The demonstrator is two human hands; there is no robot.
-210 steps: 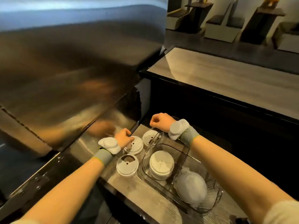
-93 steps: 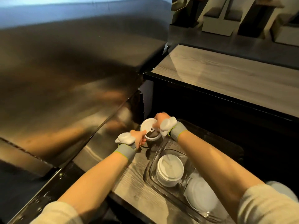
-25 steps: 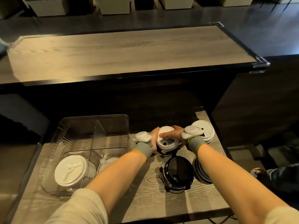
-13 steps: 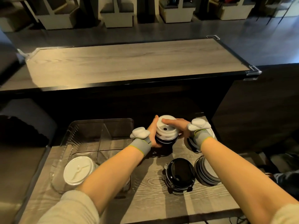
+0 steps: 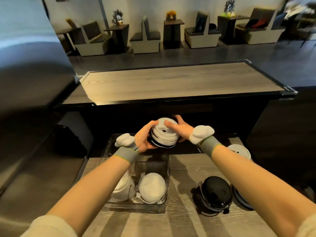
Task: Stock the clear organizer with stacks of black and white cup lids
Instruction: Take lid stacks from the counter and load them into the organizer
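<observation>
Wood-grain counter [image 5: 179,218] nearest: a black lid stack [image 5: 215,192] sits right of the clear organizer [image 5: 165,170], which holds white lids [image 5: 152,187]. Farther back, above the organizer's rear compartment, the left hand [image 5: 143,138] and right hand [image 5: 181,130] clasp a mixed lid stack [image 5: 163,134], white over black, fingers wrapped around its sides. Beyond stands a long table [image 5: 171,84].

Five lid stacks [image 5: 163,134] — one organizer [image 5: 166,168] — two hands [image 5: 144,138].
</observation>
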